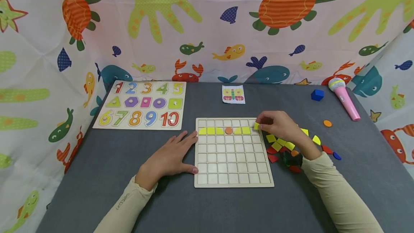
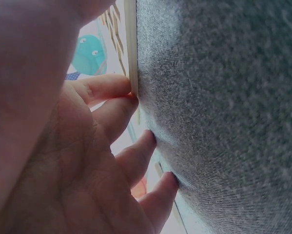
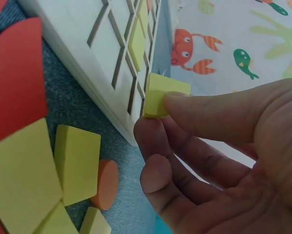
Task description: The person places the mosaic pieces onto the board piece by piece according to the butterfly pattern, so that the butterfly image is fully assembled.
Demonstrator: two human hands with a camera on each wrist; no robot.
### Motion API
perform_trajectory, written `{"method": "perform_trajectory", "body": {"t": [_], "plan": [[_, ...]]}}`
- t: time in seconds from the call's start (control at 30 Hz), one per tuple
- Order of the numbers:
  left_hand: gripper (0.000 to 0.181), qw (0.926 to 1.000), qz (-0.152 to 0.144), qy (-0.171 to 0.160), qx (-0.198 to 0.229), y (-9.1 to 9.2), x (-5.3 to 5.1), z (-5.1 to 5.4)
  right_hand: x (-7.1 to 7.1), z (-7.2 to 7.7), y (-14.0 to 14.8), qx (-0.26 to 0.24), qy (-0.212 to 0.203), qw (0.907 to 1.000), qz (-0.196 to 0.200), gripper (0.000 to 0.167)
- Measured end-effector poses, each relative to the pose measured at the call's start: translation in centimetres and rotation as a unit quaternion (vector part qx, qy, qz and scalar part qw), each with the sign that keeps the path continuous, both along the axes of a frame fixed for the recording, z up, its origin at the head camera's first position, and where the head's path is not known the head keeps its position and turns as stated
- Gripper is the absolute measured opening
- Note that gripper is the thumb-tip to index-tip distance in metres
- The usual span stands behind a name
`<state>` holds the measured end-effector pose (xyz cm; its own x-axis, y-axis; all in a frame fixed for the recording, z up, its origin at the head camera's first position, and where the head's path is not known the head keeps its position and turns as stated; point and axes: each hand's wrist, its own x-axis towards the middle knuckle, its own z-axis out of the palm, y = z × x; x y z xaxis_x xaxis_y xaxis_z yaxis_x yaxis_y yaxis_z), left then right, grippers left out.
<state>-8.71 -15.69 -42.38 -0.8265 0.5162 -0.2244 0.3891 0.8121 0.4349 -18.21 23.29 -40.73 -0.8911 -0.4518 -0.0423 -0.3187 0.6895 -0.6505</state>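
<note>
A pale wooden grid board (image 1: 234, 168) lies flat on the grey table. Its second row from the top holds several yellow pieces (image 1: 211, 130) and one orange disc (image 1: 228, 130). My right hand (image 1: 277, 124) pinches a yellow square tile (image 3: 158, 95) between thumb and fingers, over the board's upper right corner. With spread, straight fingers, my left hand (image 1: 169, 155) touches the board's left edge; in the left wrist view two fingertips (image 2: 128, 97) meet that edge. Beside the board's right side lies a loose pile of yellow squares (image 1: 276, 146), red pieces (image 1: 272, 158) and other shapes, partly hidden by my right arm.
A small card with a butterfly pattern (image 1: 233, 94) lies behind the board. At the back left is a number-and-shape puzzle (image 1: 139, 105). A blue cube (image 1: 317, 95), a pink toy microphone (image 1: 344, 100) and an orange disc (image 1: 327, 123) are at the right.
</note>
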Motion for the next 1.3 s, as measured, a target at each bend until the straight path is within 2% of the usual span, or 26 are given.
{"method": "perform_trajectory", "body": {"t": [0.47, 0.83, 1.13, 1.3], "plan": [[0.103, 1.0, -0.002, 0.002, -0.007, 0.0, -0.1, -0.1, -0.1, -0.7, -0.3, -0.009, 0.014, 0.9995, 0.026, 0.009], [0.103, 1.0, -0.006, 0.006, -0.004, 0.0, 0.0, -0.1, 0.2, -1.1, -0.6, -0.006, 0.005, 0.9995, 0.03, 0.011], [0.103, 1.0, -0.005, 0.006, -0.004, 0.0, 0.0, -0.2, 0.2, -1.5, -1.2, 0.022, 0.052, 0.9976, 0.041, 0.008], [0.102, 1.0, -0.004, 0.006, -0.007, 0.0, 0.0, -0.2, 0.2, -1.6, -1.4, 0.036, 0.059, 0.9968, 0.041, 0.007]]}}
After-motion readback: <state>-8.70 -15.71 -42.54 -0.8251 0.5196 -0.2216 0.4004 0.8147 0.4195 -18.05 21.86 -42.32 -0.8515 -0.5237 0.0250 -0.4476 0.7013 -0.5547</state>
